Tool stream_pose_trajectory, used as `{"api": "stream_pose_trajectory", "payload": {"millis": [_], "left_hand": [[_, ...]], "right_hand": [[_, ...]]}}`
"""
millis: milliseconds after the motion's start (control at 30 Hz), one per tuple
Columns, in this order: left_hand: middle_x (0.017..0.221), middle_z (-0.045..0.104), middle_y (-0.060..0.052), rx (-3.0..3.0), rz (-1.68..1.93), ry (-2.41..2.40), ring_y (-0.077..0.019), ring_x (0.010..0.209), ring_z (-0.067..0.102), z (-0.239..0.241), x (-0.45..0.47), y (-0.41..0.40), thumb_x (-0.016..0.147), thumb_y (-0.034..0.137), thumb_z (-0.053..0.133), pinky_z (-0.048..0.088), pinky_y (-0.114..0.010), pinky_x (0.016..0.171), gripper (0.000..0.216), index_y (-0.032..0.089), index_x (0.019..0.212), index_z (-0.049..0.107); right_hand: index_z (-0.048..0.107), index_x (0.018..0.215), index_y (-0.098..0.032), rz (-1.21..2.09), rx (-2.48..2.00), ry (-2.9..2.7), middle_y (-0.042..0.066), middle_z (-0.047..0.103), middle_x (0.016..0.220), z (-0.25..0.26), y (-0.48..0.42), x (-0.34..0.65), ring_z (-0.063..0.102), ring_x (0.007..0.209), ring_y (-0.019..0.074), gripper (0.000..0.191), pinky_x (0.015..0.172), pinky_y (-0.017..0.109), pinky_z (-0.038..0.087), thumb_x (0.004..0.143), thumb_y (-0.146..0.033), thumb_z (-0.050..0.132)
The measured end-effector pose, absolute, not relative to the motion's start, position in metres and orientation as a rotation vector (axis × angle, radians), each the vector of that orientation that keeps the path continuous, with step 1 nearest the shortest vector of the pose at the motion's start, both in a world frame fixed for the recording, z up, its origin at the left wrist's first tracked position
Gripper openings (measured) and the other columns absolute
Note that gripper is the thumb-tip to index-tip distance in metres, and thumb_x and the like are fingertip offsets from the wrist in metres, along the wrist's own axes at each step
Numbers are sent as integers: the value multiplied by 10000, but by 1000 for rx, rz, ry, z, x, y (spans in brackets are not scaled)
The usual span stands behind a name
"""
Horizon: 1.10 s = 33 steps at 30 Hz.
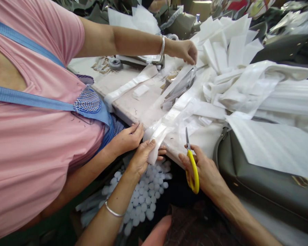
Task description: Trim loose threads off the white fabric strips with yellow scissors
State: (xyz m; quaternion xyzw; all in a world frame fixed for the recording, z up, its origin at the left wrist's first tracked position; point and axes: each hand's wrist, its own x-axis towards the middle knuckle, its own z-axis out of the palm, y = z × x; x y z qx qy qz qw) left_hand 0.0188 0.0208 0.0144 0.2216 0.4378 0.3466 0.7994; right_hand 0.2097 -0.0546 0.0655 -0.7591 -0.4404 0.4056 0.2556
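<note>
Two hands work at the table [133, 106] edge: the left hand [143, 155] pinches a white strip [154, 136], the right hand [205, 171] grips yellow-handled scissors [192, 164] just beside it. White sheets [236, 68] heap the table; a co-worker in pink [36, 136] stands close, grey bag [246, 177] alongside.

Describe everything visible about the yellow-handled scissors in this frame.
The yellow-handled scissors have thin grey metal blades and looped yellow handles that look plastic. The blades look closed or nearly so and point up and away from the person, the tip lying over the white translucent plastic strip at the edge of the pale worktable. The right hand grips them, fingers through and around the handle loops. The left hand pinches the strip's end beside them.
</note>
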Motion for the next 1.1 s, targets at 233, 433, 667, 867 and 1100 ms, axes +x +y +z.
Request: {"api": "stream_pose_trajectory", "payload": {"millis": [233,433,667,867,1100], "left_hand": [[1107,704,-216,255,615,787,-285,946,725,20,-3,25,967,252,492,622,-336,678,297,47,1150,605],[1130,699,-201,110,624,692,-315,1076,679,19,-4,21,964,278,514,589,-424,839,293,60,1119,633],[896,745,-132,-33,712,703,-220,898,731,22,-1,22,989,255,470,600,-306,774,289,54,938,672],[730,727,-94,-42,690,817,-191,665,733,31,4,25,1005,242,436,603,-267,555,319,66,841,646],[670,713,-89,-19,622,818,-156,498,683,30,-1,29,1014,270,408,559,-218,421,355,43,882,646]], "right_hand": [[479,1354,-169,1097,-1926,-893,37,679,813,46,-47,212,605,567,165,763,505,265,466,754,-597,677],[290,1517,-204,1016,-2150,-1080,69,688,946,69,-30,213,584,493,157,889,459,276,428,777,-524,667],[271,1510,-98,573,-2352,-1463,130,664,1013,69,-23,209,665,801,275,802,682,349,478,860,-427,606],[550,1311,-130,374,-2411,-1888,152,610,1101,71,-27,212,657,766,245,464,688,344,469,913,-365,586],[640,1183,-265,287,-1838,-2122,31,638,988,75,-19,173,644,797,179,276,663,266,433,915,-220,595]]}}
